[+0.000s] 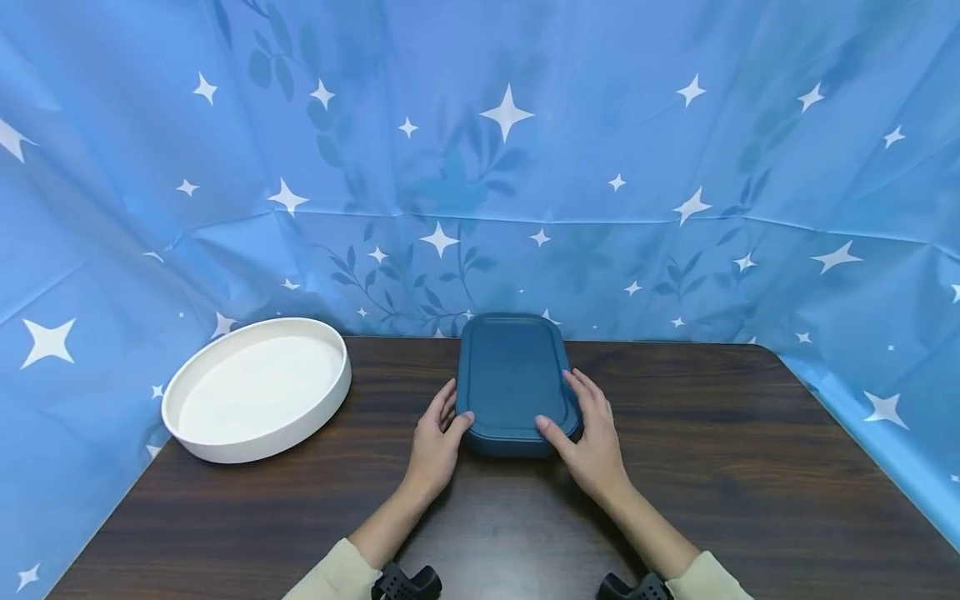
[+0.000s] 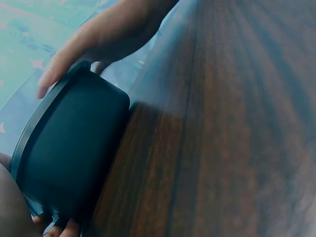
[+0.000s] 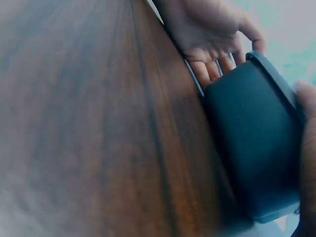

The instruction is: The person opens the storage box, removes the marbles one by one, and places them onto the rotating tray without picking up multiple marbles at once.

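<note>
A dark blue lidded box (image 1: 513,375) lies lid up between both hands, near the table's back edge. My left hand (image 1: 435,450) grips its near left corner, thumb on the lid's edge and fingers along the side. On the right, my right hand (image 1: 596,450) holds the near corner with thumb on the lid and fingers down the side. The left wrist view shows the box's side wall (image 2: 79,143) with left fingertips (image 2: 61,229) at its lower edge. In the right wrist view, the left fingers touch the box (image 3: 256,143) and the right hand (image 3: 308,158) is partly cropped.
A round white tray (image 1: 258,383) with a raised rim stands at the left of the dark wooden table (image 1: 712,467). Behind the table hangs a blue curtain (image 1: 585,150) with white stars and leaves.
</note>
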`<state>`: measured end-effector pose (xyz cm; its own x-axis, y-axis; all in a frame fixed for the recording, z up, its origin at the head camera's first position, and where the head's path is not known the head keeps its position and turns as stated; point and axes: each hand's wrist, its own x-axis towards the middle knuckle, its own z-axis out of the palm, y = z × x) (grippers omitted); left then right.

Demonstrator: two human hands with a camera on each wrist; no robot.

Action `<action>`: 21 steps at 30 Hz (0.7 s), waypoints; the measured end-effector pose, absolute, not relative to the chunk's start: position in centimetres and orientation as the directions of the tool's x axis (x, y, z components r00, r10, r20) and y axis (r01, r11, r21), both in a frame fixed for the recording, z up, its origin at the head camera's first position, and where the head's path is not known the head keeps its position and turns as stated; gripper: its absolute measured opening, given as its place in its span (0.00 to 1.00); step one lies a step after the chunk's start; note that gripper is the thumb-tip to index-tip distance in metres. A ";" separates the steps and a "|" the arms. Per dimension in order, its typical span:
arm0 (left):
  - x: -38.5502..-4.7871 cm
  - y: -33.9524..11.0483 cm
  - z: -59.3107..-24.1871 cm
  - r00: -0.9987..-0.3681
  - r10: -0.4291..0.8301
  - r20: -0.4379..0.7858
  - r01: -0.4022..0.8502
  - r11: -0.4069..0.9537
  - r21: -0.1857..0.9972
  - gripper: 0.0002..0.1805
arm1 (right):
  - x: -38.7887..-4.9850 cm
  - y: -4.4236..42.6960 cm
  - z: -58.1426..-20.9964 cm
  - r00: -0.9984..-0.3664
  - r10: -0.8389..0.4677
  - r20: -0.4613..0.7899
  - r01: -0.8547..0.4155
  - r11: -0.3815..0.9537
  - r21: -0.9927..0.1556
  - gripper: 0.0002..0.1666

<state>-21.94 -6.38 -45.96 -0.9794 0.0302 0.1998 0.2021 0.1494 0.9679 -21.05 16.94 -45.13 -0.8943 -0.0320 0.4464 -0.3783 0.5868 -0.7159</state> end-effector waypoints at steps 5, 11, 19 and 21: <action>-22.0 -6.4 -46.2 -0.975 0.028 0.218 0.220 0.175 0.960 0.34 | -21.6 16.5 -44.6 -0.688 -0.304 0.659 -0.635 0.692 -0.344 0.44; -21.9 -6.1 -46.0 -0.977 0.025 0.211 0.212 0.178 0.961 0.32 | -21.6 16.0 -43.7 -0.614 -0.525 0.589 -0.693 0.716 -0.086 0.41; -22.0 -6.3 -46.1 -0.975 0.021 0.221 0.221 0.190 0.956 0.31 | -21.7 15.9 -43.2 -0.595 -0.568 0.568 -0.703 0.711 -0.025 0.33; -21.9 -6.4 -46.0 -0.976 0.027 0.218 0.219 0.189 0.957 0.31 | -21.6 15.8 -43.3 -0.587 -0.569 0.576 -0.709 0.705 -0.025 0.32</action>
<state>-21.93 -6.39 -46.01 -0.9756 0.0271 0.2181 0.2192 0.1887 0.9573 -21.63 15.79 -43.30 -0.5870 -0.5694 0.5756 -0.7088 0.7050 -0.0254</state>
